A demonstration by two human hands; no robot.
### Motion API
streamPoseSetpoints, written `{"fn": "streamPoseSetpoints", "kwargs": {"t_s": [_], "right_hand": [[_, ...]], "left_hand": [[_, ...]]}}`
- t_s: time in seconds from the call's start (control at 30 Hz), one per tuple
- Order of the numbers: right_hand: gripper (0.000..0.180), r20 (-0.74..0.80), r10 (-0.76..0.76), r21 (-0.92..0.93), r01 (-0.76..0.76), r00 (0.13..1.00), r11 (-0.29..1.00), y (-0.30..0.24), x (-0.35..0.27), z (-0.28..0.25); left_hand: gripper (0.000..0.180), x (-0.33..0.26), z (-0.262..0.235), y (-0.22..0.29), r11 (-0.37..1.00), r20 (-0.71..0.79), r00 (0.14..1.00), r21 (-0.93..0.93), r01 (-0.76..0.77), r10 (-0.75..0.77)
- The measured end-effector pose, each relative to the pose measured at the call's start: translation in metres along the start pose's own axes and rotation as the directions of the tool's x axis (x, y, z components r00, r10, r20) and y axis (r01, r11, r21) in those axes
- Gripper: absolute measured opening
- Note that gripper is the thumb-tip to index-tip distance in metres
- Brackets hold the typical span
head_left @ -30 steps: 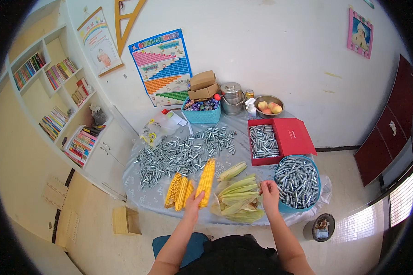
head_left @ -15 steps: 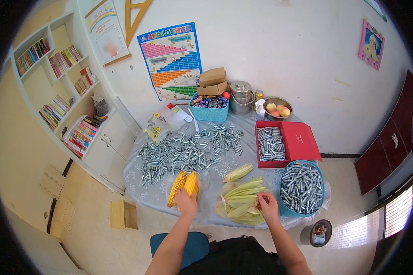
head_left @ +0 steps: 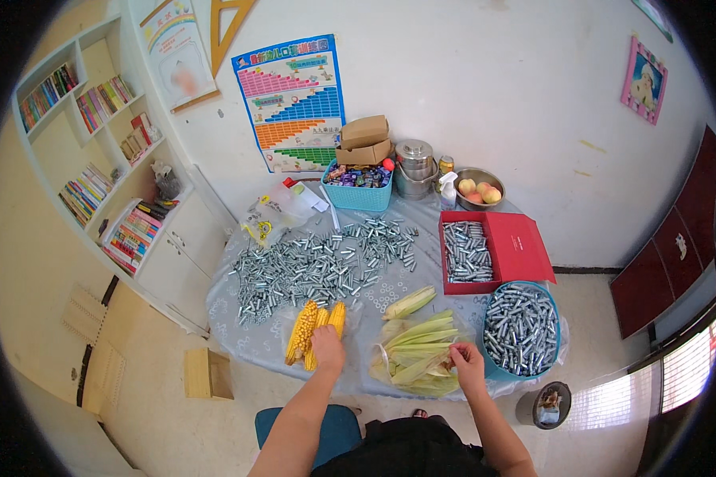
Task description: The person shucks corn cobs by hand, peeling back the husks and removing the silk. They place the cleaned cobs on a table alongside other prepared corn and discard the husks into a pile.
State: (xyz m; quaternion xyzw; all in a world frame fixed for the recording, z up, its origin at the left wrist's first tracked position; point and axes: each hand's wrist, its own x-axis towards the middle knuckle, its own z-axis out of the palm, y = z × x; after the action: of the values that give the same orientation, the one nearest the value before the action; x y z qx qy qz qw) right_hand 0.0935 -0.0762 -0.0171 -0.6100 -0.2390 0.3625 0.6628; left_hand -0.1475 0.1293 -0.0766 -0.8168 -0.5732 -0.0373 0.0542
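Corn I lifted now lies with 2 cobs, left hand resting spread on it; right hand pinches husks.

Wall chart: a tall rectangular poster on the far wall, blue-bordered, with pink, blue, orange and green stepped bands.
Second poster: a pale sheet far left of the chart, tilted, with coloured top.
Small picture: a pink-framed print high on the right wall.
Cardboard boxes: two brown cartons stacked atop the blue basket, far on the surface.
Red box: an open flat box on the right.
Floor carton: a small brown box near left.
Plastic bags: clear bags far left on the surface.
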Motion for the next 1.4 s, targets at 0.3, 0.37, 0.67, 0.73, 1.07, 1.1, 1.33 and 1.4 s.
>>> {"fn": "streamPoseSetpoints", "kwargs": {"t_s": [0.3,0.37,0.67,0.73,1.07,1.1,1.33,1.4], "right_hand": [[0.011,0.014,0.000,-0.067,0.001,1.000,0.998,-0.001,0.005,0.004],[0.010,0.030,0.016,-0.097,-0.013,0.999,0.995,-0.004,0.004,0.002],[0.011,0.035,0.014,-0.033,-0.012,0.999,0.999,0.007,0.008,-0.007],[0.011,0.023,0.002,-0.048,-0.001,1.000,0.999,0.005,0.008,-0.004],[0.011,0.055,-0.003,-0.085,0.007,0.998,0.996,0.008,0.008,0.007],[0.011,0.045,0.002,-0.095,0.002,0.999,0.996,0.007,0.006,0.006],[0.010,-0.013,-0.033,-0.206,0.030,0.999,0.978,0.006,0.004,-0.003],[0.010,-0.013,-0.039,-0.198,0.036,0.999,0.980,0.003,0.003,-0.003]], "left_hand": [[0.034,0.005,-0.004,-0.005,0.998,-0.064,0.998,-0.057,0.001,-0.005],[0.031,0.004,-0.002,-0.004,0.997,-0.093,0.994,-0.070,0.045,-0.052],[0.040,0.000,0.001,-0.009,0.988,-0.083,0.996,-0.155,0.025,-0.038],[0.044,-0.004,-0.025,-0.013,0.946,-0.266,0.963,-0.322,-0.045,-0.044],[0.047,0.030,0.043,-0.164,0.645,-0.104,0.930,-0.746,0.162,-0.354],[0.047,0.034,0.068,-0.178,0.638,-0.060,0.934,-0.745,0.194,-0.353],[0.056,0.024,0.143,-0.198,0.525,0.282,0.894,-0.731,0.435,-0.348],[0.059,0.023,0.139,-0.198,0.641,0.310,0.897,-0.627,0.442,-0.316]]}}
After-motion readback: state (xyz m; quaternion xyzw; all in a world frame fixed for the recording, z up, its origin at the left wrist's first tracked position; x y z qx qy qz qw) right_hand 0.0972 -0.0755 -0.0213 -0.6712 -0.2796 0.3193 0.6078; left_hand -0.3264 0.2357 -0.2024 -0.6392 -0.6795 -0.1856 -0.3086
